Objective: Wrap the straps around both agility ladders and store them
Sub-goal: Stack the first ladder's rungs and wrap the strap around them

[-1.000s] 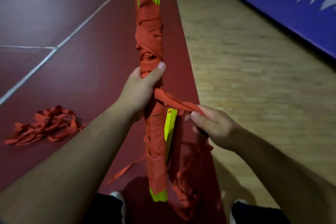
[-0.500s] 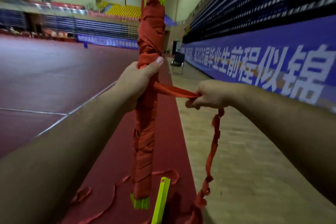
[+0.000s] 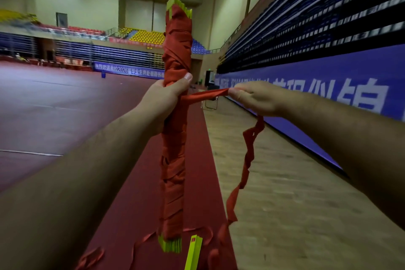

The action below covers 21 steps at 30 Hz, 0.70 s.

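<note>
- The left hand (image 3: 166, 99) grips the ladder bundle (image 3: 174, 160) near mid-height. Its fingers curl behind the bundle and the thumb presses across the front.
- The right hand (image 3: 258, 98) pinches the red strap (image 3: 203, 95) between thumb and fingertips, just right of the bundle. The strap runs taut and nearly level between the two hands.
- The bundle stands upright in the middle of the view. It is a stack of yellow-green rungs wound in red strap, with rung ends showing at top and bottom.
- Below the right hand the strap's free tail hangs in a twisted line down to the floor and curls near the bundle's lower end.
- A loose rung (image 3: 194, 252) sits tilted just right of that lower end, and red strap loops lie around it.
- Underfoot is a red mat (image 3: 135, 182), and a wooden floor (image 3: 285, 204) runs along its right edge.
- A blue banner (image 3: 328, 76) closes off the right side, with seating tiers (image 3: 306, 17) above it.
- A folding chair (image 3: 210, 104) stands far ahead, beyond the taut strap.
- The left side is wide, open court.
- Since half a second ago, the right hand sits further from the bundle and the taut stretch is longer. The left grip is unchanged.
</note>
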Available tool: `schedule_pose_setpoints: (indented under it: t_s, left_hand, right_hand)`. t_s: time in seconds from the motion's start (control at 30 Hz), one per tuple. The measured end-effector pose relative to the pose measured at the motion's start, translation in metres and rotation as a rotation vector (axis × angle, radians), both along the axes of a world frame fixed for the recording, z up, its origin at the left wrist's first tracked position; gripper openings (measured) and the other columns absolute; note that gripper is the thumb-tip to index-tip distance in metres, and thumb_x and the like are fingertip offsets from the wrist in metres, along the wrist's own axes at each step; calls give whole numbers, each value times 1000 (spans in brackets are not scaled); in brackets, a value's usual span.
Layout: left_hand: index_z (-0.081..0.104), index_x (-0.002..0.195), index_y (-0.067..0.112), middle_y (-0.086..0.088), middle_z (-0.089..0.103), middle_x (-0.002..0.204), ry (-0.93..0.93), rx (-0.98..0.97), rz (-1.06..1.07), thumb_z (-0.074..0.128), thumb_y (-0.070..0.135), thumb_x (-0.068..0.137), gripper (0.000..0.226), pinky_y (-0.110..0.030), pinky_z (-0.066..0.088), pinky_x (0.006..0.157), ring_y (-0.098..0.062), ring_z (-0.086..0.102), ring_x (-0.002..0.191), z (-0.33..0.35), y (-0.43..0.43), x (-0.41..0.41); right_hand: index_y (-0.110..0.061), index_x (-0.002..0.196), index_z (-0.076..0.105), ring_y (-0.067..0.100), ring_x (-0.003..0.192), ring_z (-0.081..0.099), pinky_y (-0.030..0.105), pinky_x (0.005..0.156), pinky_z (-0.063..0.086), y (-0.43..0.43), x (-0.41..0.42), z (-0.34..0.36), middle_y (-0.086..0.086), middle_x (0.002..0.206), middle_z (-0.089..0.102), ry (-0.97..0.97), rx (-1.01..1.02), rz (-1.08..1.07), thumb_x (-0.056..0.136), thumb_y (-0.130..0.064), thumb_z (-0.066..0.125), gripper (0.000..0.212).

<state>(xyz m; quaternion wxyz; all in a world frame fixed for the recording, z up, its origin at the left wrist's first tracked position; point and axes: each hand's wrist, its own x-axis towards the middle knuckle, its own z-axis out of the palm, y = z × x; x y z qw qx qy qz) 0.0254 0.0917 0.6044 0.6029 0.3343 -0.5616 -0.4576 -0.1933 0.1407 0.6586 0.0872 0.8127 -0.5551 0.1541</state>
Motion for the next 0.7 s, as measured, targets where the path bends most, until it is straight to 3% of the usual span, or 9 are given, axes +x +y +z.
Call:
schedule_pose_setpoints:
  t_s: [0.17,0.3,0.43,0.6,0.7]
  left_hand:
    - [62,109,17,-3,70,82,5,-19,-7,70,50,86,41,-25,55,55,-12,69,60,8,-1,-8]
    - [62,106,19,-6,72,90,-14,-22,-6,70,52,86,39,-30,59,67,-18,71,75,8,-7,-11]
    - [63,108,16,-6,71,85,3,-30,1,74,51,83,44,-37,60,74,-20,71,74,14,-11,-12]
    - [61,110,16,2,69,74,41,-77,33,71,48,86,41,-21,53,51,-6,68,55,33,-5,-17]
    - [62,106,17,4,70,69,45,-103,42,71,48,87,38,-21,53,51,-6,68,55,41,-2,-19]
  right_hand:
    - [-34,83,51,4,75,52,22,63,37,-9,-3,11,-8,83,55,-119,-42,3,109,-36,32,32]
    - [-27,91,63,9,79,62,24,70,45,-12,-6,9,-5,85,65,-271,103,44,109,-33,34,35]
    - [-27,90,64,10,80,63,26,72,47,-15,-10,13,-1,88,66,-307,40,65,109,-32,36,34]
    - [-27,93,59,10,84,64,22,66,44,-12,-5,37,-3,90,65,-347,-69,44,108,-34,37,28]
    - [-28,93,59,13,83,68,25,67,48,-9,-6,44,-1,89,67,-370,-100,23,108,-36,37,28]
